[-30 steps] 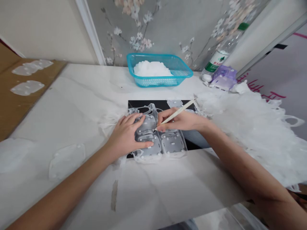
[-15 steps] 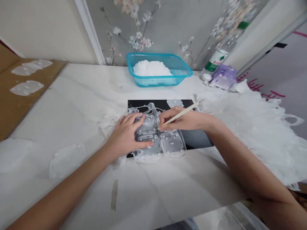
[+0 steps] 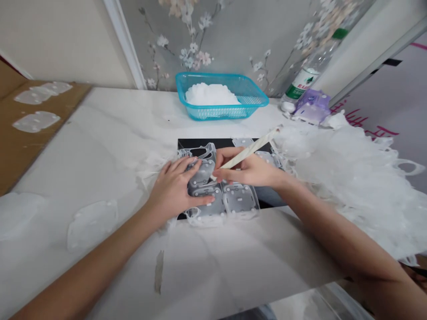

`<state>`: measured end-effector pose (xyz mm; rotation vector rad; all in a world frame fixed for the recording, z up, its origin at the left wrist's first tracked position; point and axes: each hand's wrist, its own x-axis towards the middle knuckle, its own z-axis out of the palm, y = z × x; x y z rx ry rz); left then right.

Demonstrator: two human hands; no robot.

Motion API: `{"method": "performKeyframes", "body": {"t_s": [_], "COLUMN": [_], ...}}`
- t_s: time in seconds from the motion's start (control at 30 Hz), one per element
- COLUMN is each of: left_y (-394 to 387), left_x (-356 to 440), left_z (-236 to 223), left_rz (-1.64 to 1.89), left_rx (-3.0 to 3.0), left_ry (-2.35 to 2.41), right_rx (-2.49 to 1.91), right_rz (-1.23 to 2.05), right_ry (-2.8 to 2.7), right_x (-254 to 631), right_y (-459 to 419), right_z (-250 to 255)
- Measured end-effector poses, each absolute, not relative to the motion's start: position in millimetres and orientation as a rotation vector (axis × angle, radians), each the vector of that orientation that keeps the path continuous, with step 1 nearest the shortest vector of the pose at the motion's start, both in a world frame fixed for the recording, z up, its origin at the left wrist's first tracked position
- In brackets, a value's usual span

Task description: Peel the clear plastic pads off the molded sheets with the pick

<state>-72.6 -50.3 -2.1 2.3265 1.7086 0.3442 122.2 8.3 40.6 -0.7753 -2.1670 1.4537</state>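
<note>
evidently, at the far left, clear plastic plates (image 3: 36,121) lie on brown cardboard (image 3: 23,151), with a loose translucent panel (image 3: 92,225) nearer the left forearm on the white marbled tabletop (image 3: 116,115). the left hand (image 3: 176,186) grasps nothing; its fingers are spread over the left side of the joined translucent plastic panels (image 3: 240,200), which lie on a black mat (image 3: 191,143). behind them sits a turquoise basket (image 3: 222,107) holding white pieces (image 3: 210,94). the right hand (image 3: 247,169) pinches a white pen-shaped tool (image 3: 251,149), tilted, its dark tip at the upper-left panel. farther right come a green-capped bottle (image 3: 302,84), a purple packet (image 3: 312,106) and a big heap of translucent plastic (image 3: 350,182).
</note>
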Motion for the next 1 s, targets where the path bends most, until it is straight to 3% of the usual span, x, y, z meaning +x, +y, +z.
{"method": "performKeyframes", "body": {"t_s": [0.17,0.43,0.87,1.0], "left_y": [-56,-56,-57,-57], "left_x": [-68,-68,-67,-66], "left_z": [-3,-5,-5,-5], "left_rz": [0.391,0.418,0.417,0.418], "left_rx": [2.3,2.286,2.309,2.295], "left_ry": [1.811,1.789,1.82,1.828], "right_rx": [-0.754,-0.726,-0.644,-0.608], "right_rz": [1.23,1.224,0.821,0.847], "right_ry": [-2.215,-2.263,-2.528,-2.584], "right_x": [106,108,100,102], "right_y": [-4,-3,-16,-15], "right_z": [26,22,25,29]}}
